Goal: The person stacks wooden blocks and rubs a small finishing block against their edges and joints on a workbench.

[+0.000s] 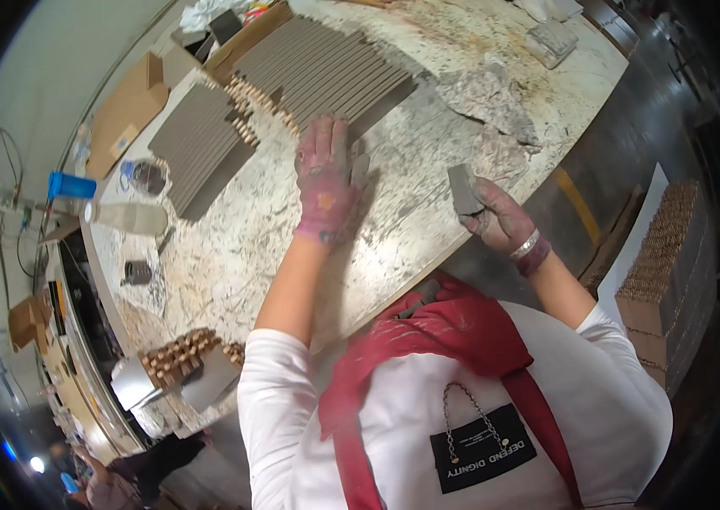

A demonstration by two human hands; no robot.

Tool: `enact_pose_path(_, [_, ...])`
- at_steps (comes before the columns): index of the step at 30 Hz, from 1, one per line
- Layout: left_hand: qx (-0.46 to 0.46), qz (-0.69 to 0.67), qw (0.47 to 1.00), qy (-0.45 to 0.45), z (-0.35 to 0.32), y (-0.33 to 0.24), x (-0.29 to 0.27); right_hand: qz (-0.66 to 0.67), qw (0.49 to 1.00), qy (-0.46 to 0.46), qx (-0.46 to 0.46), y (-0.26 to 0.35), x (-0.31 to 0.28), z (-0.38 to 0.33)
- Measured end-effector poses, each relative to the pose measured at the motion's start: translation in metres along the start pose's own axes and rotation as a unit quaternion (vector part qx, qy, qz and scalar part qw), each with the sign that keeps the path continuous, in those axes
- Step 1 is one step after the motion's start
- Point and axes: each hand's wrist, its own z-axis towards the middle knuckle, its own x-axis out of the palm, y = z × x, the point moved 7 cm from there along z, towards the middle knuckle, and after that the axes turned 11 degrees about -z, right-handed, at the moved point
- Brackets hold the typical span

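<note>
Counter (232, 255): we note a speckled stone top, pale with brown and grey flecks, dusted with grey residue; its edge curves in the wide view.
Left hand (324, 183): we see it palm down on the counter, fingers (330, 140) straight and pressed close together, tips touching the near end of a grey slab row (326, 72). Skin smeared with pink and grey.
Right hand (500, 219): we see it at the counter edge, fingers curled and pinching a small grey block (462, 189); a band sits at the wrist.
Block: matte, flat-faced, roughly rectangular, same grey as the slabs; held upright just above the counter rim, well apart from the slab row.
Slab row: thin flat grey pieces laid edge to edge in a slanted rank, tan peg ends (245, 93) showing along the left side.
Second slab stack (198, 144): same grey, further left, near a clear bottle (126, 217).
Rag (487, 102): crumpled, grey-stained, right of the slab row.
Pegs (179, 353): short tan wooden cylinders clustered at the near left corner.
Apron (453, 331): red fabric over a white shirt.
</note>
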Motion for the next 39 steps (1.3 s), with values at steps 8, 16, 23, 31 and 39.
enact_pose_path(8, [0.096, 0.195, 0.969, 0.116, 0.013, 0.002, 0.052, -0.039, 0.998, -0.030, -0.046, 0.019, -0.025, -0.004])
enact_pose_path(16, [-0.244, -0.187, 0.940, 0.147, -0.057, 0.046, -0.015, -0.161, 0.980, -0.094, -0.064, 0.054, -0.023, 0.028])
enact_pose_path(23, [-0.178, 0.072, 0.976, 0.106, -0.089, 0.012, -0.035, -0.358, 0.927, 0.005, -0.109, 0.040, 0.033, 0.069])
enact_pose_path(31, [-0.145, -0.015, 0.984, 0.098, -0.121, 0.005, -0.018, -0.597, 0.777, 0.037, -0.198, 0.038, 0.133, 0.128])
enact_pose_path(39, [-0.174, -0.018, 0.981, 0.088, -0.120, 0.004, -0.021, -0.727, 0.640, 0.015, -0.248, 0.021, 0.132, 0.092])
